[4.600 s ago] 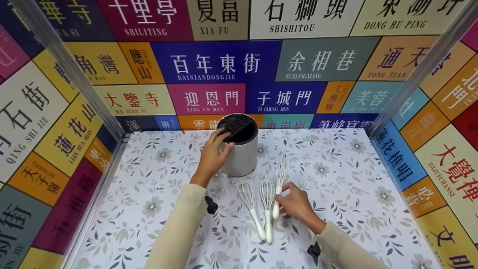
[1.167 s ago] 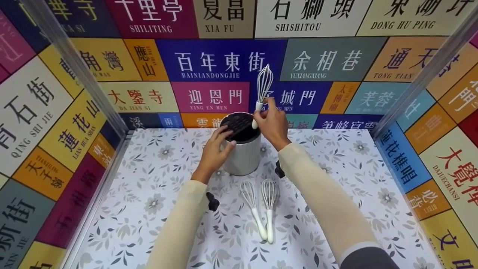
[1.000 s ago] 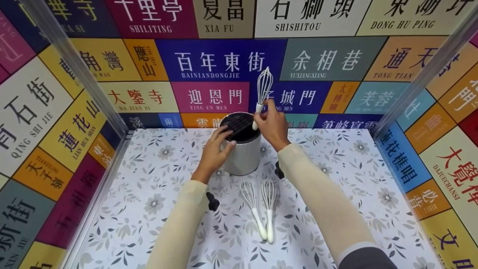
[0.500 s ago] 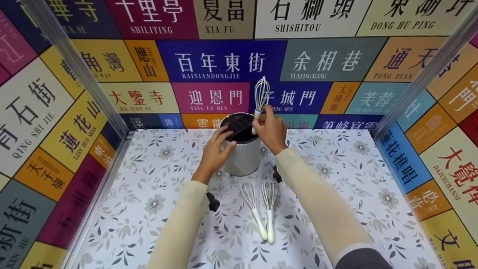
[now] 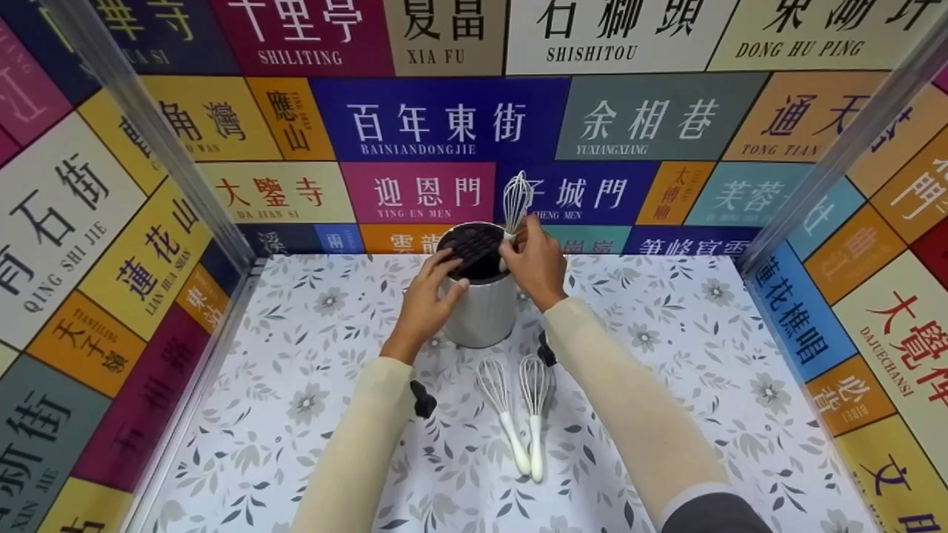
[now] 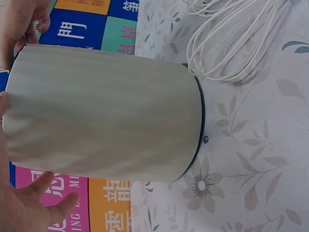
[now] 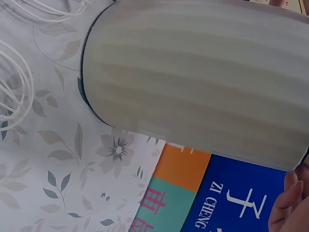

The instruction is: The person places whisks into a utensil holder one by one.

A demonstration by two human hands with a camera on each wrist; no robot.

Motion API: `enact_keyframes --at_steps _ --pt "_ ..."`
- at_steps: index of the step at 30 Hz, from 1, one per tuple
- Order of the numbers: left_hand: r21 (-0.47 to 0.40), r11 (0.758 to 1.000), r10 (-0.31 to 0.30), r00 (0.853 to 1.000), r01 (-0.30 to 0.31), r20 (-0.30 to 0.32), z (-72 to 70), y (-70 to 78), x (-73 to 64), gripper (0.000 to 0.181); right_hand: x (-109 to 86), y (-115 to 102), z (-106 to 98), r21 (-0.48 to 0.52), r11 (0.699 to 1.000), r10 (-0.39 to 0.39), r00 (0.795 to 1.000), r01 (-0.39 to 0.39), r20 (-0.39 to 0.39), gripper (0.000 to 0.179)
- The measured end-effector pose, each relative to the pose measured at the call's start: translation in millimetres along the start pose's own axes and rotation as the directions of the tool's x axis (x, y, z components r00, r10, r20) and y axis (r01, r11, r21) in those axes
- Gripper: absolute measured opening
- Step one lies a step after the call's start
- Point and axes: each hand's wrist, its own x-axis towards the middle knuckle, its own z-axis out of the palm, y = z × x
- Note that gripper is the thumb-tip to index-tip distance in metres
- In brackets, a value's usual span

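In the head view, a whitish cylindrical utensil holder [image 5: 480, 317] with a black slotted insert [image 5: 468, 246] stands upright near the back wall. My left hand [image 5: 424, 303] holds its left rim, thumb toward the front. With fingers and thumb my right hand [image 5: 539, 260] pinches a small white-handled whisk [image 5: 517, 198] at the holder's right rim. That whisk is wires up, its handle end down in the dark opening and partly hidden by the fingers. Two similar whisks, a left one [image 5: 514, 443] and a right one [image 5: 535, 444], lie on the table in front, handles toward me.
A white tabletop [image 5: 296, 459] with a grey floral print lies under everything. Colourful panels [image 5: 437, 118] with lettering close off the back and both sides. Clear corner posts [image 5: 807, 148] rise at the back left and right.
Earlier, my right hand gripped the third whisk on the table beside the other two. It was raised over the holder and has since sunk lower, handle first. My left hand stays at the rim.
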Motion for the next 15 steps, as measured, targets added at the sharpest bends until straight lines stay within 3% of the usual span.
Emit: enact_keyframes --at_steps 8,15 --pt "0.002 1.0 -0.002 1.0 0.002 0.013 -0.2 0.9 -0.7 0.047 -4.5 1.0 4.3 0.017 1.0 0.013 1.0 -0.013 0.004 0.023" --pt "-0.003 1.0 0.01 1.0 -0.01 0.007 -0.4 -0.9 -0.1 0.047 -6.7 0.1 4.2 0.004 0.999 0.042 0.999 -0.042 0.024 0.029"
